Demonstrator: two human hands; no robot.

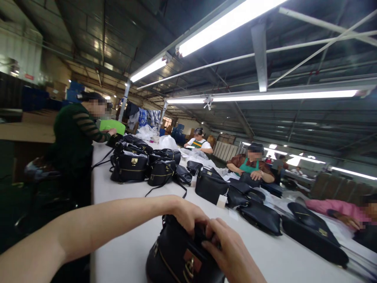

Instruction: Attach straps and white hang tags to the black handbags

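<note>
A black handbag [173,251] with a gold zip, a brown patch and a gold clasp stands on the white table at the bottom centre. Both of my hands are at its top. My left hand [190,214] reaches over from the left, its fingers bent down into the bag's upper part, where the fingertips are hidden. My right hand [225,243] comes from the lower right, thumb and fingers pinched together on black material at the top edge. Whether that is the bag's flap or a strap, I cannot make out.
Rows of black handbags [129,167] with straps stand across the white table [118,220]. More bags [260,216] lie to the right, some with white tags. Several people work round the table, one in dark green at the left and one with a pink sleeve [326,205] at the right.
</note>
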